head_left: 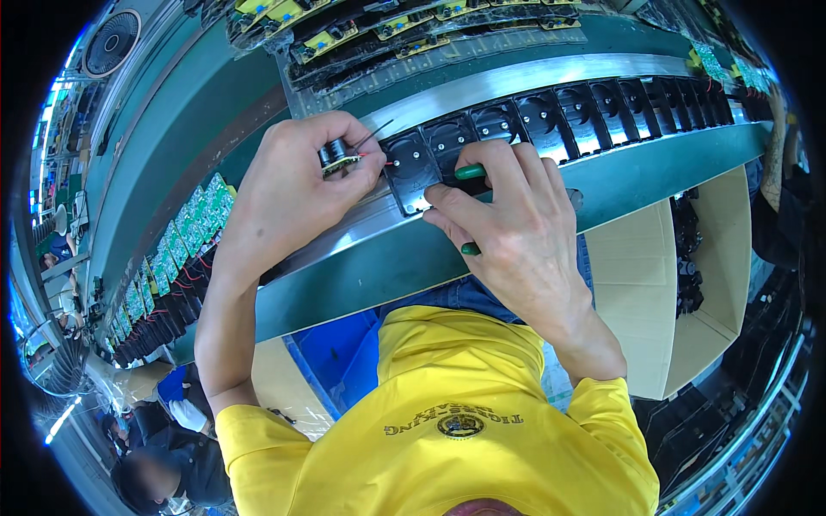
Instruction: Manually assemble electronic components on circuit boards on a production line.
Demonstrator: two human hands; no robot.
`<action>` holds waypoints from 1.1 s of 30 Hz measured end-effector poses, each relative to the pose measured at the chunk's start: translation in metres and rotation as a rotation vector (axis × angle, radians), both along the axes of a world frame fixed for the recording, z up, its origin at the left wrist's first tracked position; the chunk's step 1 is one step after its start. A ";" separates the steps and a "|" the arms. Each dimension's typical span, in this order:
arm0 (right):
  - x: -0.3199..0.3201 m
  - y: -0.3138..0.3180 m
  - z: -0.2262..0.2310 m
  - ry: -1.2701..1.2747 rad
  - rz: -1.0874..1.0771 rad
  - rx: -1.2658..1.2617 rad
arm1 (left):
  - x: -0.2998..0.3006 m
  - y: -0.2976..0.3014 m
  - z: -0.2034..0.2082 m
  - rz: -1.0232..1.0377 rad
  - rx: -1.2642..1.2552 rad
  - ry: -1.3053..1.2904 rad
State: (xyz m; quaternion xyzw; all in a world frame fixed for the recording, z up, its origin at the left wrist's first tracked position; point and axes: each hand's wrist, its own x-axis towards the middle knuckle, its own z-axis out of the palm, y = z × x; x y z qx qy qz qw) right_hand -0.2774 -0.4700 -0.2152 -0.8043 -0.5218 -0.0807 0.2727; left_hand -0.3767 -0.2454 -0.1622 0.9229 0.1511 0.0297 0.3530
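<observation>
My left hand [292, 181] is closed, pinching a small circuit board [342, 164] that carries black cylindrical parts [330, 153]. A dark lead sticks up from it, and a short red wire runs toward the nearest black plastic case [411, 172]. That case, with shiny screws in it, lies at the left end of a row on the metal rail. My right hand [516, 211] curls round a green-handled tool [471, 172]; two green ends show and its working end is hidden. Thumb and index fingertips of this hand are at the case's right lower edge.
More black cases [542, 120] run along the metal rail [482, 83] to the right. Green circuit boards [185, 232] with red wires line the left. Yellow-topped boards [331, 39] are stacked behind. An open cardboard box [632, 292] with black parts stands right; a person [172, 456] is lower left.
</observation>
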 end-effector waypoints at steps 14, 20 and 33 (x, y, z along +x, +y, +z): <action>-0.001 0.000 0.000 0.003 -0.001 -0.005 | 0.002 -0.005 -0.003 0.050 0.084 -0.004; -0.002 -0.001 0.000 -0.015 -0.007 -0.016 | 0.002 -0.009 -0.003 0.008 0.191 -0.020; -0.005 -0.001 0.002 -0.007 -0.014 -0.037 | -0.004 -0.013 -0.007 -0.017 0.220 -0.059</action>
